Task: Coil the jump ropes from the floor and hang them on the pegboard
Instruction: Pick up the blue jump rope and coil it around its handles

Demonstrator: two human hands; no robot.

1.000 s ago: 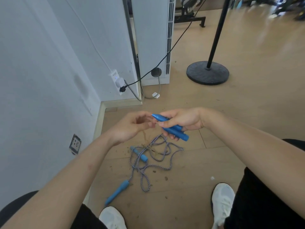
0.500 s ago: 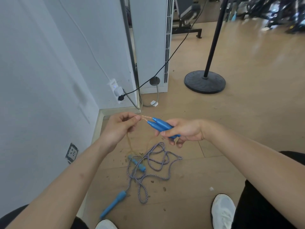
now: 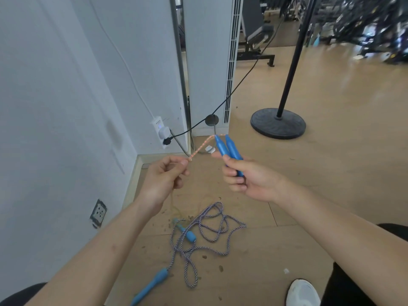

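My right hand (image 3: 249,180) grips two blue handles (image 3: 228,147) of one jump rope side by side, tips pointing up and away. An orange-and-white rope (image 3: 199,149) runs from those tips down to my left hand (image 3: 163,180), which pinches it between thumb and fingers. Below my left hand the rope hangs faint and blurred toward the floor. A second jump rope (image 3: 209,230), blue-and-white striped, lies tangled on the wooden floor, with one blue handle (image 3: 152,286) near the bottom and another (image 3: 186,231) inside the tangle. No pegboard is in view.
A white wall (image 3: 66,107) stands at my left with a socket and plugs (image 3: 162,134). A black cable (image 3: 231,93) crosses to a tall white unit (image 3: 209,62). A black stand with round base (image 3: 278,123) sits on the right. My white shoe (image 3: 302,292) is at bottom right.
My hands have risen and moved apart, drawing a length of orange rope taut between them. The handles now point upward. The camera has tilted up, showing more of the room.
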